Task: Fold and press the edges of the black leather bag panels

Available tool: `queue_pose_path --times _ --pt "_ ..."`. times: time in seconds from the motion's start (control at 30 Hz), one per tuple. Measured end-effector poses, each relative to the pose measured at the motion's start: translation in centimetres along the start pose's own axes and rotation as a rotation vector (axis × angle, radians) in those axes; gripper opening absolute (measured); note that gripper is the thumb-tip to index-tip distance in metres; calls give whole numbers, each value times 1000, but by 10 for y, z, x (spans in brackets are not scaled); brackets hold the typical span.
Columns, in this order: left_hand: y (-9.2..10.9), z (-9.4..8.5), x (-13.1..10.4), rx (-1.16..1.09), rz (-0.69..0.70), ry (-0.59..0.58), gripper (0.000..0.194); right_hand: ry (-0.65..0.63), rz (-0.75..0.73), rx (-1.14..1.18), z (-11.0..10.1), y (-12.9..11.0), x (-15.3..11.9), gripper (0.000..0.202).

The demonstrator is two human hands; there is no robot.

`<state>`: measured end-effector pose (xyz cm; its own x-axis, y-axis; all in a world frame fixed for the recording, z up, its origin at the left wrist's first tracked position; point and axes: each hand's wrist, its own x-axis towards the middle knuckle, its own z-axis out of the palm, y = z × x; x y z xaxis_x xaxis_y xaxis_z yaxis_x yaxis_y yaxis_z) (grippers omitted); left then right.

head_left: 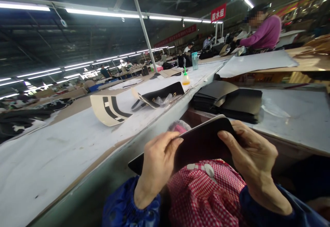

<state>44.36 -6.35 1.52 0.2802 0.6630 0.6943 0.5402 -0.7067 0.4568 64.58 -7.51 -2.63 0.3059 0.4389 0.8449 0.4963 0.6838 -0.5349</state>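
Held above my lap is a flat black panel [201, 143] with rounded corners and a pale edge along its top. My left hand [158, 160] pinches its upper edge near the middle, thumb and fingers closed on it. At the right end, my right hand [249, 151] grips the same panel, with the thumb on its near face and the fingers behind. The panel slants, its right end higher than its left. Part of it is hidden behind my left hand. Below it shows a red-and-white checked apron [206, 196].
Stacked black panels [239, 105] lie on the right-hand table. On the long paper-covered table [64, 151] are a curved cream piece with black strips [110, 110], a black piece with gold fittings [165, 93], a glue bottle [185, 78] and a blue-green cup [194, 61]. A purple-sleeved co-worker [265, 31] works beyond.
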Motion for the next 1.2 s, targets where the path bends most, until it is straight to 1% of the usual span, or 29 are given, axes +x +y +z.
queue_pose_path --times 0.17,0.33,0.43,0.53,0.63,0.7,0.83,0.97,1.07,1.2 --pt "3 0 3 65 23 -62 13 -40 -1 45 1 7 -2 10" --pt "4 2 3 91 1 -121 13 -102 33 116 4 7 1 12" --pt "2 3 -2 103 8 -92 18 -135 103 153 6 7 2 10" --pt "-1 5 -8 101 32 -38 15 -112 220 269 8 5 1 7" --pt "-3 4 -13 64 70 -16 11 -71 262 336 9 0 2 13" --pt "-2 4 -14 45 105 -3 10 -76 279 354 7 -6 4 18" --pt "-1 4 -16 21 153 3 10 -104 374 455 3 -12 7 19" --pt "-1 4 -19 -3 165 -13 9 -128 455 545 -1 -11 7 19" --pt "-1 4 -20 -18 168 -43 13 -115 457 544 -1 -10 6 19" --pt "-1 0 -19 -20 126 -78 11 -84 398 522 0 -10 4 18"
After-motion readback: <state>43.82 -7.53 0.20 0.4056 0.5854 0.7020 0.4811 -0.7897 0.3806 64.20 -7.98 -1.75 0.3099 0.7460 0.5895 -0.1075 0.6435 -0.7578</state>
